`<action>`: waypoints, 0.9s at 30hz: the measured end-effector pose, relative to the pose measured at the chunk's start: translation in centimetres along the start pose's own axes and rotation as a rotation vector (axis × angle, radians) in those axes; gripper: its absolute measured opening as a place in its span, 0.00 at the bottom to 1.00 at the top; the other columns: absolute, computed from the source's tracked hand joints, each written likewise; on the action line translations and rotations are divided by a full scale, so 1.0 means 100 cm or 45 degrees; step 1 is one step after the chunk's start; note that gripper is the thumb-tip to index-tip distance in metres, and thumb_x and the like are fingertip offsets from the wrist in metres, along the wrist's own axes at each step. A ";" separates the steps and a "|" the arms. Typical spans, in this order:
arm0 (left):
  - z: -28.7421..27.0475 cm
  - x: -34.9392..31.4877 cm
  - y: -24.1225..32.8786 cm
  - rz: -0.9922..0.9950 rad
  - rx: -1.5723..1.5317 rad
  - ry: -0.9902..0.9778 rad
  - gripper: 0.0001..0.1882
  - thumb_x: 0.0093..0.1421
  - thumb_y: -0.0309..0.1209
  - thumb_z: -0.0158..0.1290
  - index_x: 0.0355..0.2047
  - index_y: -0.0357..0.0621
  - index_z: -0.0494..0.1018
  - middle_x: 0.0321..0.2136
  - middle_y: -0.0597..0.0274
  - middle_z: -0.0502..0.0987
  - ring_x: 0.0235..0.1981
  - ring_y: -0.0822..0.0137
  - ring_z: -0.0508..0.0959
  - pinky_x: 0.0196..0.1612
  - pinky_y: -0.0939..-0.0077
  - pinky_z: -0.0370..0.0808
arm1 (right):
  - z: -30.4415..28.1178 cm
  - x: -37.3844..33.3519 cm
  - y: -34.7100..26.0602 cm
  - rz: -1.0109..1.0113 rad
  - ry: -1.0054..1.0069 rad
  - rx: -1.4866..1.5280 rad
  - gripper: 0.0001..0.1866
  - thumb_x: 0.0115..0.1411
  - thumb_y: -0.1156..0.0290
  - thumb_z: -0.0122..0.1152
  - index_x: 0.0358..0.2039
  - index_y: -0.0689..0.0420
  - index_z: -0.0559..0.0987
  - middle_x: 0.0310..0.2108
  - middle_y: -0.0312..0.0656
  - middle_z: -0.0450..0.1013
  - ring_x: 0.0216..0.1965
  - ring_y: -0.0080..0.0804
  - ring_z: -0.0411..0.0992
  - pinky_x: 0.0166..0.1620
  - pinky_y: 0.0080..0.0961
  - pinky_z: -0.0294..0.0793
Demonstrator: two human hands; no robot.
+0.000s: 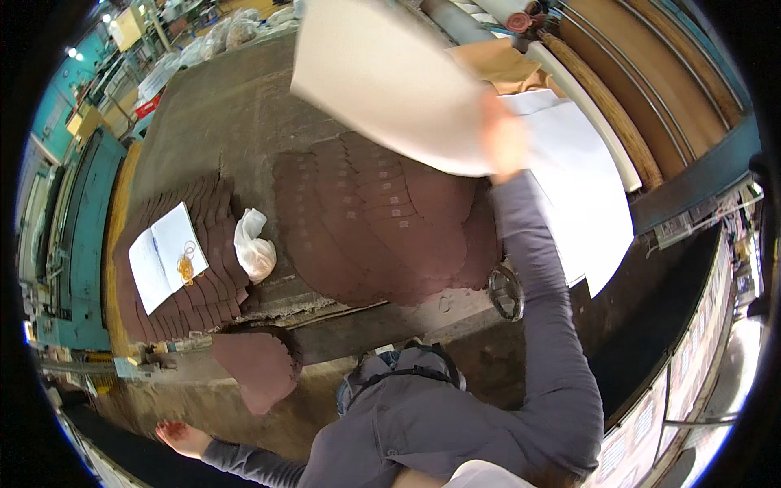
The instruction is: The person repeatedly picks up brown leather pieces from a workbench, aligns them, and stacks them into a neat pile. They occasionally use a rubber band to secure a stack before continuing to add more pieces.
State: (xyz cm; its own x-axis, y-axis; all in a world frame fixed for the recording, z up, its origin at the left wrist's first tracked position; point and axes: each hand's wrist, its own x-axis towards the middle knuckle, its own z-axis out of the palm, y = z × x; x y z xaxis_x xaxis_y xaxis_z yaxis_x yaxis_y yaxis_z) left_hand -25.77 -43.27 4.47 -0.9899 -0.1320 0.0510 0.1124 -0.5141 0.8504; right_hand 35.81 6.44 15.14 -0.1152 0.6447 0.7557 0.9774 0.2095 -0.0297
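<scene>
My right hand point(503, 138), smeared by motion, grips the edge of a large cream-white sheet point(382, 81) raised over the table. Below the sheet, overlapping dark brown leather pieces point(366, 220) with small pale labels lie spread on the table. Low at the left, my left hand point(184, 437) is away from the table, its fingers apart and holding nothing. The nearest thing to it is a brown leather piece point(259, 370) hanging over the table's front edge. White sheets point(569, 179) lie beneath and beside my right forearm.
An open notebook point(171, 252) with yellow rubber bands point(187, 267) rests on another leather stack point(220, 301) at the left. Beside it sits a white plastic bag point(255, 246). A round metal dish point(506, 293) is at the front edge. Rolls point(602, 114) stand at the far right.
</scene>
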 end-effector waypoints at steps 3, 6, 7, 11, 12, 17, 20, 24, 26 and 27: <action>0.002 -0.014 -0.006 -0.122 -0.016 -0.071 0.17 0.64 0.35 0.45 0.49 0.41 0.68 0.42 0.61 0.73 0.43 0.67 0.72 0.48 0.74 0.67 | -0.088 0.039 0.114 0.252 0.413 0.265 0.13 0.57 0.76 0.52 0.43 0.60 0.77 0.38 0.49 0.76 0.40 0.40 0.75 0.44 0.33 0.73; 0.006 -0.040 -0.033 -0.265 -0.143 -0.224 0.15 0.64 0.35 0.46 0.47 0.41 0.70 0.37 0.63 0.74 0.40 0.69 0.73 0.43 0.75 0.68 | -0.162 0.056 0.209 0.575 0.463 0.327 0.17 0.59 0.71 0.52 0.47 0.63 0.75 0.43 0.48 0.75 0.45 0.32 0.72 0.49 0.26 0.68; 0.018 -0.050 -0.047 -0.374 -0.151 -0.255 0.14 0.63 0.34 0.47 0.46 0.42 0.70 0.37 0.64 0.74 0.39 0.70 0.72 0.42 0.75 0.67 | -0.185 0.051 0.244 0.530 0.443 0.333 0.18 0.59 0.70 0.53 0.48 0.64 0.74 0.44 0.49 0.75 0.45 0.32 0.72 0.50 0.26 0.68; 0.065 -0.103 -0.058 -0.489 -0.174 -0.334 0.12 0.62 0.33 0.49 0.44 0.45 0.71 0.36 0.69 0.74 0.37 0.72 0.71 0.40 0.75 0.66 | -0.193 0.012 0.375 0.548 0.171 0.250 0.20 0.59 0.70 0.52 0.49 0.68 0.72 0.46 0.49 0.74 0.45 0.34 0.72 0.50 0.27 0.67; 0.071 -0.108 -0.054 -0.480 -0.172 -0.325 0.12 0.62 0.33 0.50 0.44 0.45 0.71 0.36 0.69 0.74 0.37 0.73 0.71 0.40 0.76 0.66 | -0.172 -0.004 0.405 0.659 0.015 0.305 0.20 0.60 0.70 0.51 0.49 0.69 0.72 0.46 0.49 0.74 0.44 0.34 0.72 0.49 0.28 0.68; 0.112 -0.144 -0.068 -0.514 -0.151 -0.374 0.12 0.61 0.34 0.51 0.44 0.46 0.71 0.36 0.72 0.74 0.38 0.74 0.71 0.41 0.77 0.65 | -0.056 -0.099 0.512 0.838 -0.637 -0.167 0.18 0.59 0.65 0.53 0.48 0.59 0.75 0.45 0.50 0.74 0.47 0.38 0.71 0.52 0.30 0.67; 0.140 -0.170 -0.106 -0.622 -0.136 -0.468 0.10 0.61 0.34 0.52 0.41 0.47 0.72 0.34 0.71 0.74 0.35 0.75 0.71 0.38 0.78 0.66 | -0.026 -0.139 0.544 1.022 -0.671 -0.237 0.21 0.56 0.65 0.56 0.52 0.47 0.72 0.49 0.46 0.71 0.51 0.45 0.68 0.54 0.38 0.65; 0.205 -0.251 -0.130 -0.537 0.127 -0.560 0.08 0.59 0.34 0.54 0.36 0.48 0.73 0.30 0.70 0.74 0.31 0.76 0.71 0.35 0.80 0.67 | 0.016 -0.109 0.448 1.162 -0.403 -0.819 0.26 0.52 0.64 0.61 0.54 0.36 0.70 0.56 0.42 0.61 0.57 0.47 0.58 0.53 0.60 0.56; 0.226 -0.301 -0.166 -0.693 0.275 -0.843 0.07 0.58 0.34 0.54 0.35 0.47 0.73 0.31 0.70 0.74 0.32 0.76 0.71 0.36 0.80 0.68 | 0.011 -0.052 0.378 0.845 -0.267 -0.279 0.23 0.55 0.69 0.60 0.53 0.46 0.71 0.53 0.43 0.66 0.53 0.42 0.64 0.54 0.44 0.64; 0.226 -0.328 -0.199 -0.840 0.433 -0.828 0.07 0.56 0.32 0.54 0.35 0.46 0.73 0.33 0.67 0.74 0.32 0.75 0.71 0.36 0.80 0.68 | 0.016 -0.029 0.353 0.624 -0.215 0.195 0.22 0.55 0.71 0.59 0.52 0.50 0.71 0.52 0.43 0.68 0.52 0.40 0.67 0.53 0.37 0.66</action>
State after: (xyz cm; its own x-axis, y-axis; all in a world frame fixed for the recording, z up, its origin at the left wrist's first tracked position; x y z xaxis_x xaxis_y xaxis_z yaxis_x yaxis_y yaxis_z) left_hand 2.53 -9.58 -2.32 -0.7109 0.6378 -0.2965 -0.4092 -0.0322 0.9119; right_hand 70.40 13.14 10.88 0.3083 0.8005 0.5139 0.8881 -0.0486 -0.4571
